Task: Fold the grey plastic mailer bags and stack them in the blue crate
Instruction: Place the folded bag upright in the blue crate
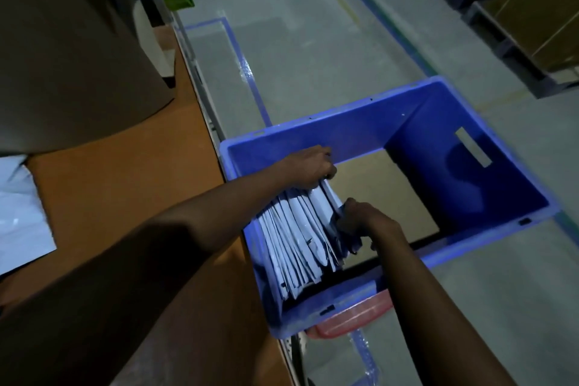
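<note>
Blue crate [360, 125], pale grey folded mailer bags [300, 238] and tan cardboard sheet [388, 197] inside it, orange-brown worktop [119, 185] beside it, red lid [351, 316] under it

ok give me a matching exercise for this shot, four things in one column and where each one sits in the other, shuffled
1 folded mailer bags
2 cardboard sheet
3 unfolded bags
4 red plastic piece

a beneath the near end of the blue crate
b on the orange table
c flat on the crate floor
d on edge in the crate's table-side end

Pairs: 1-d, 2-c, 3-b, 4-a
</note>
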A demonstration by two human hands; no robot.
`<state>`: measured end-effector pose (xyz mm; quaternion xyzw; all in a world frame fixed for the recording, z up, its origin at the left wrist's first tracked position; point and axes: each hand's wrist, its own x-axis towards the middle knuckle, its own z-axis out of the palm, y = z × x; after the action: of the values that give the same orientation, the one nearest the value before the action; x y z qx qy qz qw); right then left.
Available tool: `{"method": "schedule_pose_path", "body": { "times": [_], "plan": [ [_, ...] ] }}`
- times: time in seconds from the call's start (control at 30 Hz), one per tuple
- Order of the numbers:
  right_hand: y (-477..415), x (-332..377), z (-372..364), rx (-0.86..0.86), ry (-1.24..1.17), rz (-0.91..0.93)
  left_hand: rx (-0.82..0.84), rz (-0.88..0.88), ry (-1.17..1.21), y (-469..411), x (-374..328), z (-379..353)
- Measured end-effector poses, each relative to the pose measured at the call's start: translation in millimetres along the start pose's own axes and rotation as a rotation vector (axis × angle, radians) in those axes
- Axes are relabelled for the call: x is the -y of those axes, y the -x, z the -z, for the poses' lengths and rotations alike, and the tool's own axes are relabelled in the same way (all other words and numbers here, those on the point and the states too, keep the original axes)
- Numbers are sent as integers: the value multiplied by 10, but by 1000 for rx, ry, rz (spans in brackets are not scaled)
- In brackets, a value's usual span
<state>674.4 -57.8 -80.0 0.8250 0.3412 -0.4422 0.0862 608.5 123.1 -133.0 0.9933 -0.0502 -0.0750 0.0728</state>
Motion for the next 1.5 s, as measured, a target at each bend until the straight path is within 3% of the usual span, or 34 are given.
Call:
{"method": "schedule_pose_path", "body": {
  "times": [0.13, 0.27, 0.73, 1.0, 1.23, 1.5],
  "plan": [
    [-79, -44, 19, 67, -183, -54, 186, 182, 136, -44, -61, 34],
    [-101, -45, 8, 63, -251, -30, 337, 152, 28, -100, -59, -38],
    [-129, 2, -59, 110, -227, 44, 445, 280, 69, 9, -64, 9],
    [-82, -22, -76, 40, -247, 105, 309, 287, 85, 104, -220, 204],
    [42, -68, -202, -253, -275, 274, 90, 383, 3, 540, -495, 308],
    [575, 162, -611, -454, -77, 438, -105, 548, -26, 1425, -964, 613]
  ]
}}
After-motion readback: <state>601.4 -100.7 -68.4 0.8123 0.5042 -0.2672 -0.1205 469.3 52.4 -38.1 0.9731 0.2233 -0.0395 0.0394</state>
